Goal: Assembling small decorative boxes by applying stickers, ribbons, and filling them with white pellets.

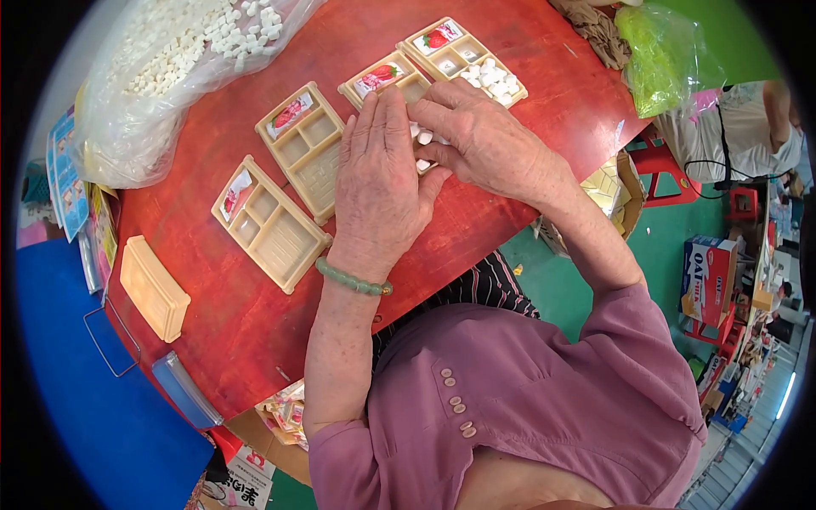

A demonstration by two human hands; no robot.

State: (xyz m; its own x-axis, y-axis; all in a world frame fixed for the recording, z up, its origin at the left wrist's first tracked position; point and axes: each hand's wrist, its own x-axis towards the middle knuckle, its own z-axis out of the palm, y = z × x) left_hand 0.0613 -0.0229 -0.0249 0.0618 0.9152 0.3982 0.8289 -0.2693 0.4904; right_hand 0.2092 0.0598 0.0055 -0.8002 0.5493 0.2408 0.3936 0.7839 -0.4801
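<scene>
My left hand (378,174) lies flat, fingers stretched out and close together, over the left side of a beige compartment tray (414,87). My right hand (489,140) curls over the same tray from the right, with thumb and fingers around small white marshmallow-like pieces (422,136). Both hands hide most of that tray's large compartment. At its far end sits a packet with a strawberry picture (377,78). A tray further right (432,53) has white pieces (491,78) in its big compartment. Left of my hands, two trays (319,183) (285,255) hold only a packet each.
A large clear bag of white pieces (157,93) stands at the far left of the red table (229,340). A beige tray (155,289) lies face down near the left edge. A yellow-green plastic bag (659,64) is at the far right, near another person (722,136).
</scene>
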